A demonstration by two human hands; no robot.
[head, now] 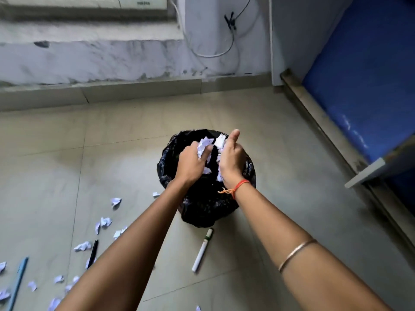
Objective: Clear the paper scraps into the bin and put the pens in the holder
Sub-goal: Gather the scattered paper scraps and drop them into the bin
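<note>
The beige tiled floor (292,167) carries every item. The round bin lined with a black plastic bag (202,212) stands upright at the centre, near the wall skirting.

Both of my hands are above the bin opening. My left hand (193,162) has its fingers (207,153) curled round a wad of crumpled white paper scraps (204,146). My right hand (231,160) is just beside it, back toward the camera and thumb raised. White paper shows above and below its palm, so these fingers are closed on scraps too.

A white marker pen with a green band (203,250) lies on the floor just in front of the bin. A black pen (92,253) and a light blue pen (19,281) lie further left, well apart from the bin. Loose white scraps (105,221) are scattered around these two pens.
</note>
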